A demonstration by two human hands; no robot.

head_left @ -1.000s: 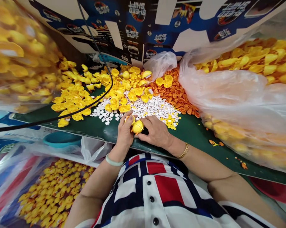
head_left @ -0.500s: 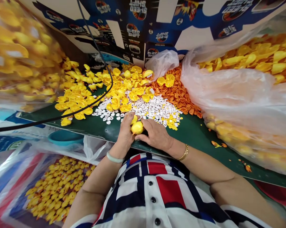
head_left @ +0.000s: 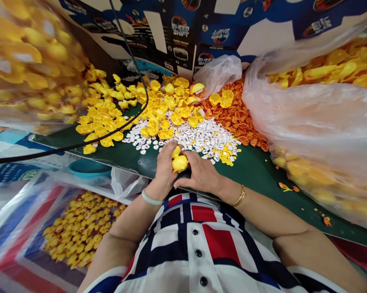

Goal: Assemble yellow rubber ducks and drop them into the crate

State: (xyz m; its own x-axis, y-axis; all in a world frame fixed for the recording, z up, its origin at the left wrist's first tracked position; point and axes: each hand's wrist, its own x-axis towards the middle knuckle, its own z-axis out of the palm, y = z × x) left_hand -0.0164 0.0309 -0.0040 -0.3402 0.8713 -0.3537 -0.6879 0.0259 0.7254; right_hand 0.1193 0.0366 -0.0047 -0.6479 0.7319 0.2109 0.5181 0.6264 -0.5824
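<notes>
My left hand (head_left: 165, 167) and my right hand (head_left: 200, 173) meet over the edge of a green work surface (head_left: 253, 173), both closed on a yellow plastic duck (head_left: 180, 163). A smaller yellow piece (head_left: 176, 152) sticks up beside it, partly hidden by my fingers. Just beyond my fingertips lies a heap of small white plastic pieces (head_left: 186, 138). Loose yellow duck parts (head_left: 168, 106) are piled behind it, and small orange pieces, perhaps beaks (head_left: 235, 118), lie to the right.
Large clear bags of yellow duck parts bulge in at the left (head_left: 27, 61) and right (head_left: 320, 122). A black cable (head_left: 88, 140) crosses the surface. Below left are a teal bowl (head_left: 88, 169) and a bag of small ducks (head_left: 82, 228). A printed cardboard box (head_left: 177, 36) stands behind.
The whole view has shifted slightly as my head moved. Both hands stay on the duck, and the small yellow piece now stands closer to its top.
</notes>
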